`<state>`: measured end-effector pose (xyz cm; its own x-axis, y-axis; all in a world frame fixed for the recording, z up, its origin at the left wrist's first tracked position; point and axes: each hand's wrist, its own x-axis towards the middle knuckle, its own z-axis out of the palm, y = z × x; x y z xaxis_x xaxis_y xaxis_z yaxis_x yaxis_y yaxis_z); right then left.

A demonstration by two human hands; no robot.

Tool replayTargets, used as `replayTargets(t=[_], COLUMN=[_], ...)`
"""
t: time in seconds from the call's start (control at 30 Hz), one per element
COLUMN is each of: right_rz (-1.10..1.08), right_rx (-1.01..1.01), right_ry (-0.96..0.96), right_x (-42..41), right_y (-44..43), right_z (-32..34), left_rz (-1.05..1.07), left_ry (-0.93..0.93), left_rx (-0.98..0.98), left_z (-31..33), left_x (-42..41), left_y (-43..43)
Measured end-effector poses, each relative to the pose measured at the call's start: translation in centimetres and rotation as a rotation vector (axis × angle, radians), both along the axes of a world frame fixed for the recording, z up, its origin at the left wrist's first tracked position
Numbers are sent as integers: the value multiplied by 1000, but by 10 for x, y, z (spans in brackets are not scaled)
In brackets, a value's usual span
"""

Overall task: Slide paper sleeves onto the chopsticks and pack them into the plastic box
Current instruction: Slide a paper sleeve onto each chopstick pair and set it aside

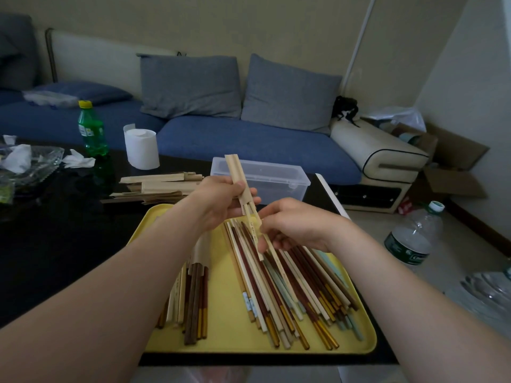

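Grip of the left hand (221, 200) closes round a tan paper sleeve (235, 170) tilted above the yellow plastic tray (229, 327), while the right hand (293, 225) pinches a pair of pale wooden chopsticks (253, 225) partly inside that sleeve. Loose mixed-colour chopsticks (290, 294) lie in the tray. A clear plastic box (276, 178) stands just behind the tray on the dark surface (55, 244).

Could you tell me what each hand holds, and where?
Left hand grips the beige paper sleeve near its lower end; right hand pinches the pale wooden chopsticks below it.
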<state>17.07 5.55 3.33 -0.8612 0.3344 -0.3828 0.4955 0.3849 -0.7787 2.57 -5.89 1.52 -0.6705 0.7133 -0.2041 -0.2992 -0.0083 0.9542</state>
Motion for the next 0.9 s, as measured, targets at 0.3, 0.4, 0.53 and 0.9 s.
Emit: replayTargets(t=[0.3,0.4,0.53,0.9], right_rz=[-68,-35,-25,-343], right_rx=[226,254,234,1], right_ry=[-48,-107,-82,117], right_x=[1,4,4,-8], right_y=[1,-1,0,-4], right_z=[3,5,4,-6], left_rz=[142,151,98,-190], left_ry=[66,50,41,90], left_rx=[34,45,20,-259], left_z=[-2,-3,-2,-3], left_x=[-6,-7,-5,-2], left_y=[2,2,-1,-6])
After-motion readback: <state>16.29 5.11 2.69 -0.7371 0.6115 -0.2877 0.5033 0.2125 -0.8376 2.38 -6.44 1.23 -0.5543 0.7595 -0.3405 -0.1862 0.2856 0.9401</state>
